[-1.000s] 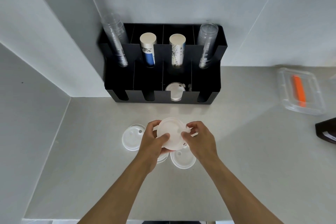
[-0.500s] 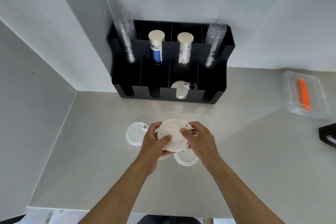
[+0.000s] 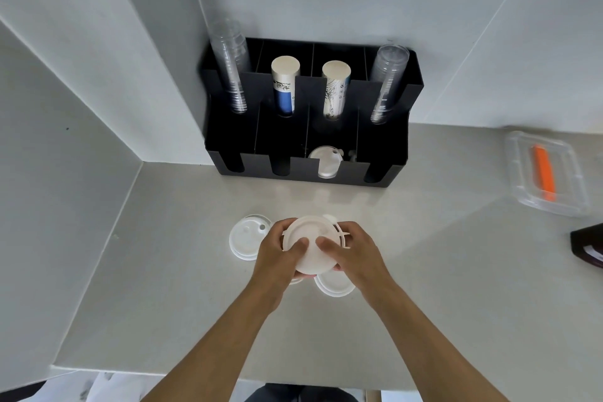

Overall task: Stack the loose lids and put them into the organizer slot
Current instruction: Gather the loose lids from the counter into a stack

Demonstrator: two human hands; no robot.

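Moved: thumbs now closer together atop the held lids (image 3: 310, 243); view shifted, organizer (image 3: 310, 170) lower in frame.
Grip: left hand (image 3: 277, 254) + right hand (image 3: 354, 254) both clamped on held lids, frame centre, above surface (image 3: 456, 287).
Loose: lid (image 3: 246, 238) centre-left; another lid (image 3: 334, 285) below hands.
Slot: lids in slot (image 3: 324, 161), upper centre.
Risk: uneven nesting, so stack may skew, slip, jam at slot.

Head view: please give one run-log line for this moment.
both hands hold lid stack | loose lids on counter | organizer slot holds lids

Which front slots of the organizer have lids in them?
Only the third from the left: white lids show through its notch in the organizer. The others look dark.
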